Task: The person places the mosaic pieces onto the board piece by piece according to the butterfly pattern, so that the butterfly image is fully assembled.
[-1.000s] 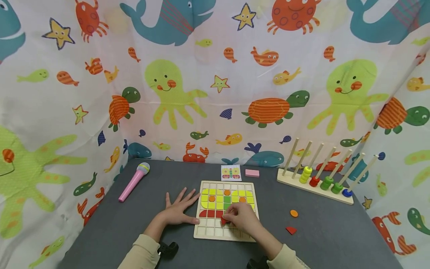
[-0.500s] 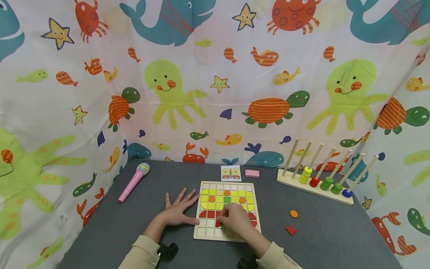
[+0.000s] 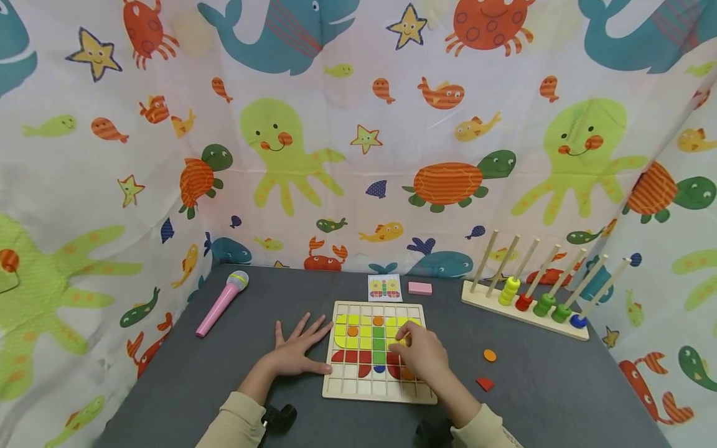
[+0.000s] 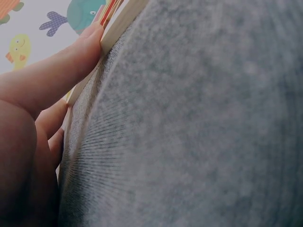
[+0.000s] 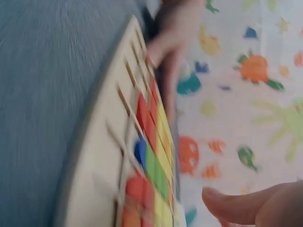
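A wooden grid board (image 3: 350, 391) lies on the dark table, with yellow, orange, green, red and blue flat pieces in its cells. My left hand (image 3: 297, 354) is spread flat at its left side, with the thumb (image 4: 71, 66) and fingertips against the board's edge. My right hand (image 3: 422, 354) hovers over the board's right part, fingers bent and thumb (image 5: 232, 203) apart from the pieces; nothing shows between them. A red quarter-round piece (image 3: 365, 371) sits left of the blue piece (image 3: 379, 369). The right hand hides some pieces on the right.
An orange disc (image 3: 490, 355) and a red piece (image 3: 485, 384) lie right of the board. Behind it are a pattern card (image 3: 384, 288) and a pink block (image 3: 420, 288). A toy microphone (image 3: 224, 303) lies left; a peg stand with rings (image 3: 526, 311) stands right.
My right hand set the red quarter-round piece in its cell, then let go and moved right, uncovering the green column and the blue piece. My left hand stayed in place.
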`<state>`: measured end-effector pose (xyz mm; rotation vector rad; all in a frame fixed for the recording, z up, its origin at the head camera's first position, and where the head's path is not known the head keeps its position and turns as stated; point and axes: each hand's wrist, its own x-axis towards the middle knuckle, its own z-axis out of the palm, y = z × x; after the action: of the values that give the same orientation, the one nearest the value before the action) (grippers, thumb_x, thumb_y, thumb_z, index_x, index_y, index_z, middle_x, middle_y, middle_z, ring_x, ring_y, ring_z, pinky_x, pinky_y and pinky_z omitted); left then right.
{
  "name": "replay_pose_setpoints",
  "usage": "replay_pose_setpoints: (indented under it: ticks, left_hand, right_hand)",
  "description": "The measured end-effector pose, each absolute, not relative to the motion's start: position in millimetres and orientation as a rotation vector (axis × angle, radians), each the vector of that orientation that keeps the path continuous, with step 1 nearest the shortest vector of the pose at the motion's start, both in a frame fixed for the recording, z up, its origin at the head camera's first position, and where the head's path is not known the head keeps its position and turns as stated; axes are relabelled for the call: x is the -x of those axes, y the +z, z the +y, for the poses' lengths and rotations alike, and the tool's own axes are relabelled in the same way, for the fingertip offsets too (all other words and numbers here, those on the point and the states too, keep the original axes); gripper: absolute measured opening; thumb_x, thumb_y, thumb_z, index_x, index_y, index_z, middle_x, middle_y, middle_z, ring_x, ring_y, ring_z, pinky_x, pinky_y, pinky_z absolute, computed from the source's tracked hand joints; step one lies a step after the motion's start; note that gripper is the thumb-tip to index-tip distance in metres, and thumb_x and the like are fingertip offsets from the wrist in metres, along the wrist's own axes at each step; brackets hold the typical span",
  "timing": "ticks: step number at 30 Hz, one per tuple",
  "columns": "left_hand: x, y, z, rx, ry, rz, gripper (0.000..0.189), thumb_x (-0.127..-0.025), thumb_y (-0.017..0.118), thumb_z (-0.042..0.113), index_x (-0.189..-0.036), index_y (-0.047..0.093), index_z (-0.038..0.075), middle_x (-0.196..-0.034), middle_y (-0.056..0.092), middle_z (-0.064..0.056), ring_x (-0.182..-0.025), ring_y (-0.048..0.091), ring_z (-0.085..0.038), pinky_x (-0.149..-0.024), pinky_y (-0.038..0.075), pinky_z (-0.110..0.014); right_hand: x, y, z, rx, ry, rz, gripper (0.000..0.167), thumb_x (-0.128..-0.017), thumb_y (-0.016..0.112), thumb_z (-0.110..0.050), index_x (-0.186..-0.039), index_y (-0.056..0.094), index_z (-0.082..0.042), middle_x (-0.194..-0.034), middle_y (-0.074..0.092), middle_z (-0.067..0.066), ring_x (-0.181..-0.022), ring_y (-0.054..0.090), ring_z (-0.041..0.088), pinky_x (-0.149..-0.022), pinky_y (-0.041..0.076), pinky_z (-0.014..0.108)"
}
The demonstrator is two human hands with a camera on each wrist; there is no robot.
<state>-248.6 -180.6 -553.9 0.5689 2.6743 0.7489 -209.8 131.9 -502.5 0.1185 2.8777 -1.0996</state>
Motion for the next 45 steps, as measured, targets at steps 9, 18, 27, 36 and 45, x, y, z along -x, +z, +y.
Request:
replay_pose_setpoints:
  ticks: [9, 18, 27, 36, 45]
  left_hand:
    - [252, -566, -184, -0.591, 0.805, 2.670, 0.107, -0.074, 0.069, 0.078, -0.161, 0.023, 0.037, -0.171, 0.015, 0.002, -0.157, -0.007, -0.035, -0.100, -0.034, -0.071]
    - [250, -554, -181, -0.576, 0.747, 2.667, 0.107, -0.075, 0.071, 0.075, -0.162, 0.023, 0.034, -0.170, 0.015, 0.002, -0.157, -0.006, -0.035, -0.103, -0.029, -0.074]
    - [250, -555, -181, -0.566, 0.732, 2.679, 0.105, -0.075, 0.072, 0.073, -0.161, 0.024, 0.036, -0.170, 0.015, 0.004, -0.158, -0.006, -0.034, -0.103, -0.027, -0.075]
    - [253, -563, -183, -0.603, 0.802, 2.663, 0.108, -0.074, 0.070, 0.077, -0.162, 0.022, 0.036, -0.171, 0.014, 0.001, -0.157, -0.008, -0.035, -0.099, -0.034, -0.073]
    - [253, -561, -183, -0.596, 0.779, 2.671, 0.108, -0.074, 0.071, 0.075, -0.162, 0.024, 0.034, -0.171, 0.015, 0.000, -0.157, -0.006, -0.036, -0.102, -0.030, -0.073]
  right_hand:
    - [217, -509, 242, -0.188, -0.957, 2.945, 0.032, -0.088, 0.080, -0.022, -0.112, 0.070, -0.004, -0.102, 0.071, 0.014, -0.090, 0.063, 0.028, -0.075, 0.055, 0.045]
    - [217, -522, 321, -0.262, -0.780, 2.896, 0.045, -0.090, 0.077, -0.028, -0.121, 0.064, 0.001, -0.107, 0.068, 0.024, -0.099, 0.063, 0.041, -0.082, 0.050, 0.056]
    - [214, -518, 325, -0.288, -0.839, 2.799, 0.034, -0.088, 0.078, -0.037, -0.079, 0.065, -0.007, -0.074, 0.057, 0.004, -0.069, 0.052, 0.018, -0.059, 0.039, 0.029]
    - [220, -501, 287, -0.175, -1.068, 2.792, 0.032, -0.089, 0.077, -0.039, -0.095, 0.080, -0.007, -0.078, 0.069, 0.002, -0.072, 0.055, 0.018, -0.061, 0.043, 0.030]
    - [214, -484, 194, 0.047, -1.246, 2.712, 0.011, -0.090, 0.077, -0.020, -0.098, 0.079, -0.013, -0.082, 0.072, 0.000, -0.073, 0.059, 0.016, -0.063, 0.051, 0.028]
